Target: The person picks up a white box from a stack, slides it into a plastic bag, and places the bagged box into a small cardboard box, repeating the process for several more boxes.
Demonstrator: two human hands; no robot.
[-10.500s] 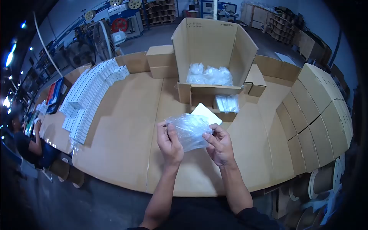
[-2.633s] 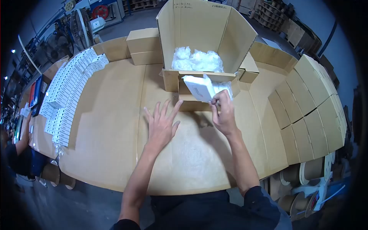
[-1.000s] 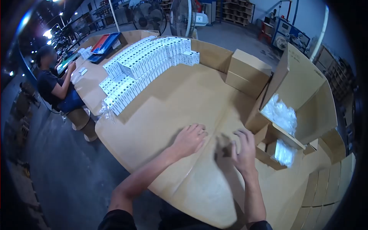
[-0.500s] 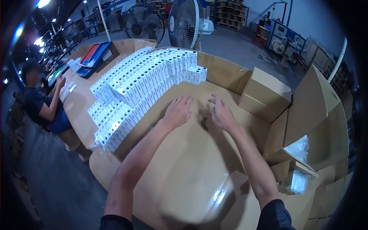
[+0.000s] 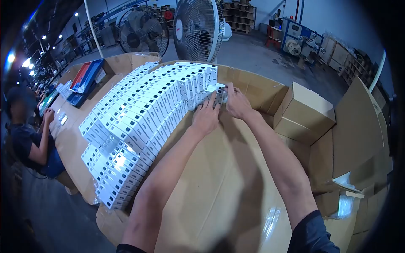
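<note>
Rows of small white boxes [image 5: 147, 109] with dark square marks stand packed side by side and stacked on the cardboard-covered table. My left hand [image 5: 205, 117] reaches to the near face of the lower boxes at the far right end, its fingers stretched and apart against them. At the outer end of that same short row, my right hand [image 5: 237, 103] has curled fingers around the edge of a small white box [image 5: 220, 89]. Its fingertips are partly hidden. Both hands are close together, with the boxes between and beyond them.
An upright cardboard edge [image 5: 253, 82] runs behind the boxes. A closed brown carton [image 5: 310, 105] and open cardboard flaps [image 5: 358, 130] stand at right. Two fans [image 5: 198, 31] are beyond the table. At left sits another person [image 5: 31, 139] near blue and red trays [image 5: 86, 78].
Both hands have moved forward from above the bare cardboard to the right end of the white boxes. My right hand has closed at the end box. The view has shifted slightly.
</note>
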